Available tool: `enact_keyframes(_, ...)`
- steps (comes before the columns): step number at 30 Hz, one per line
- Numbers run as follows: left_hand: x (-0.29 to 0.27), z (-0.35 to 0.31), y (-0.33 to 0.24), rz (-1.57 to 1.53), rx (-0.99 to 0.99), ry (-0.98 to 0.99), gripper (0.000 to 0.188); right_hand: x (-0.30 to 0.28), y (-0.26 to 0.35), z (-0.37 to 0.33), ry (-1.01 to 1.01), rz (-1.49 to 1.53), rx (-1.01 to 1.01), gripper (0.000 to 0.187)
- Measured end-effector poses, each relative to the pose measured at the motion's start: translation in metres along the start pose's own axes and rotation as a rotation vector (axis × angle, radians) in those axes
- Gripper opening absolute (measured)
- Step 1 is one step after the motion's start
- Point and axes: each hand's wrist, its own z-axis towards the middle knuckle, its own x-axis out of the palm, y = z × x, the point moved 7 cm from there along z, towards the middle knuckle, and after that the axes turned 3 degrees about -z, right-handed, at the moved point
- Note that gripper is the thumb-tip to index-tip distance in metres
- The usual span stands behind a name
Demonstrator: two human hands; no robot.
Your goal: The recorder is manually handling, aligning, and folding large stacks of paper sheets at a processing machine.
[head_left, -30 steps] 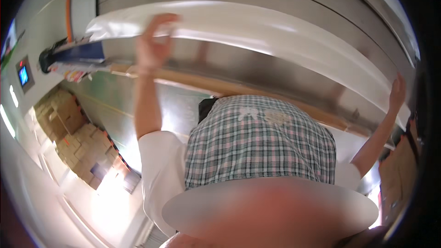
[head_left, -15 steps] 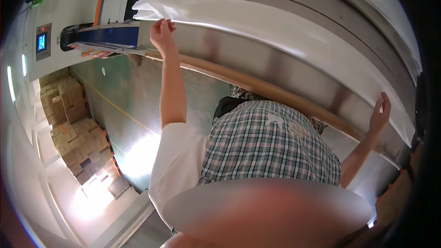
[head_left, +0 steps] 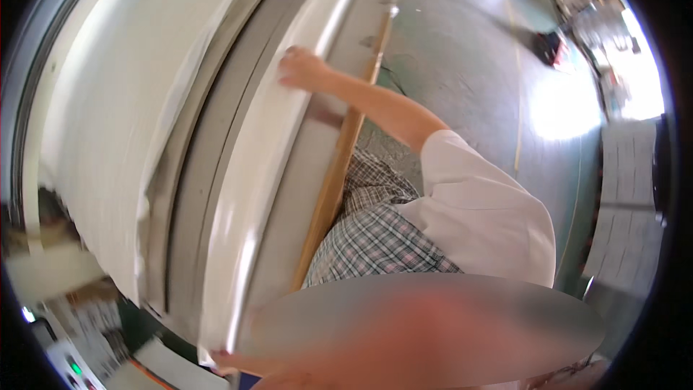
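A long strip of glossy white sheet [head_left: 242, 173] lies along a grey metal machine bed, its front edge shining. My right hand [head_left: 299, 70] rests on the sheet's upper part, fingers laid over it and a little apart, slightly blurred. At the sheet's lower end, my left hand [head_left: 224, 362] has its fingers closed at the corner; part of that hand is smeared and its wrist runs into a blurred patch. My plaid apron [head_left: 382, 242] touches the wooden edge rail [head_left: 325, 206] of the bed.
A wide white cloth [head_left: 123, 101] hangs beyond the metal slats [head_left: 191, 166]. Bottom left holds a control box with a green light [head_left: 76, 368]. Green-grey floor [head_left: 462, 50] with a yellow line extends to my right, with a red-and-black object [head_left: 554, 50] and light panels [head_left: 628, 202] farther off.
My view has swung to the right, so the bed now runs up the picture. My right hand has come onto the white sheet; my left remains at its left end.
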Motion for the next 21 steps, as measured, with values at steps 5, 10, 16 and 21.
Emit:
enact_keyframes(5, 0.043, 0.085, -0.049, 0.482, -0.141, -0.215, 0.045, -0.032, 0.013, -0.003, 0.265, -0.041, 0.119, 0.059)
enact_keyframes(10, 0.123, 0.111, -0.137, 0.845, 0.213, -0.26, 0.035, -0.028, 0.017, 0.003, 0.282, -0.073, 0.058, 0.065)
enact_keyframes(16, 0.318, 0.076, -0.231, 0.537, 0.493, 0.287, 0.029, -0.021, 0.019, 0.004, 0.422, -0.131, 0.084, 0.067)
enact_keyframes(21, 0.351, 0.043, -0.263, 0.462, 0.329, 0.414, 0.035, -0.02, 0.022, 0.001, 0.46, -0.132, 0.083, 0.067)
